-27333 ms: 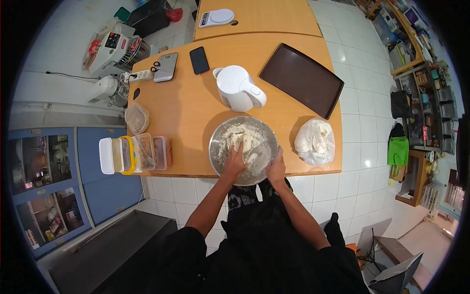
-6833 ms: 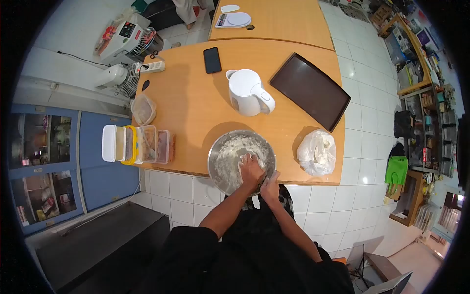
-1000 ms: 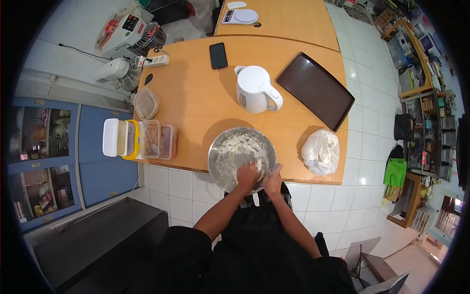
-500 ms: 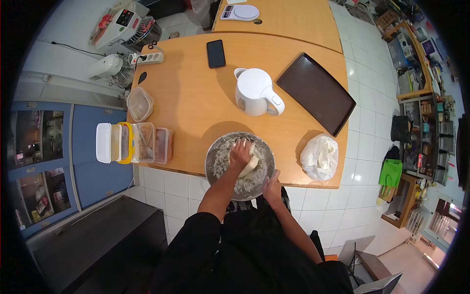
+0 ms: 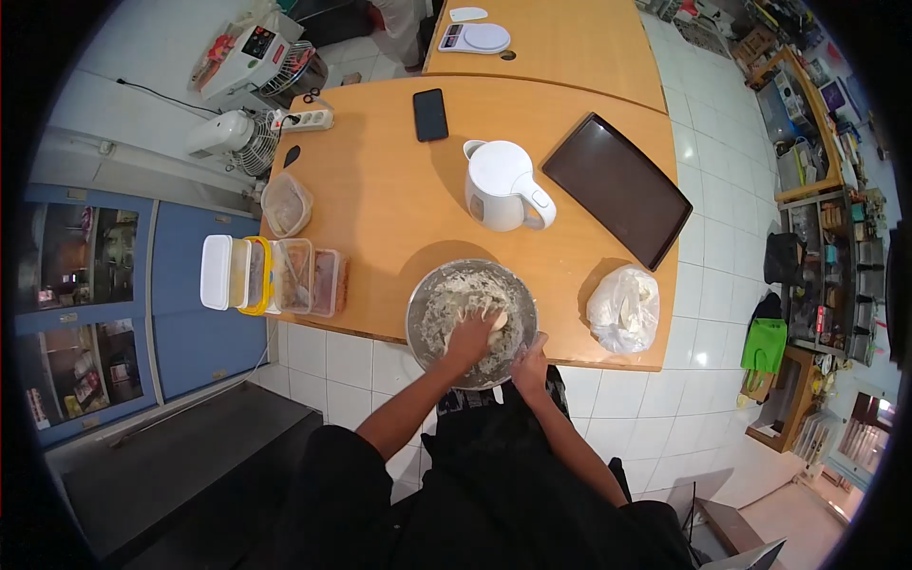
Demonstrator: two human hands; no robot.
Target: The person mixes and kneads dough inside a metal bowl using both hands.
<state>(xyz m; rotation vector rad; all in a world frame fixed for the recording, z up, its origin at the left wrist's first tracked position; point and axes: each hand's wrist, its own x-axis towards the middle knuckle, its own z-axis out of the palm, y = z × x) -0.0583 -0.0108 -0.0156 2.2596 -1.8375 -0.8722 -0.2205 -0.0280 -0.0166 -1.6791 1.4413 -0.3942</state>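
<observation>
A round metal mixing bowl (image 5: 415,332) stands at the front edge of the wooden table, its inner wall smeared with floury, sticky bits. Inside it my left hand (image 5: 469,339) presses down on a lump of pale dough (image 5: 499,321), fingers curled over it. Much of the lump is hidden beneath the palm. My right hand (image 5: 529,369) grips the bowl's rim at the lower right, thumb up along the outside.
Behind the bowl stands a white electric kettle (image 5: 501,185), with a dark baking tray (image 5: 619,188) and a tied plastic bag (image 5: 624,309) to the right. A phone (image 5: 430,115), a kitchen scale (image 5: 475,38) and stacked plastic containers (image 5: 296,275) lie farther back and left.
My left hand has shifted down and toward me in the bowl, pressing lower on the dough. The right hand keeps its hold on the rim. The whole view has shifted slightly.
</observation>
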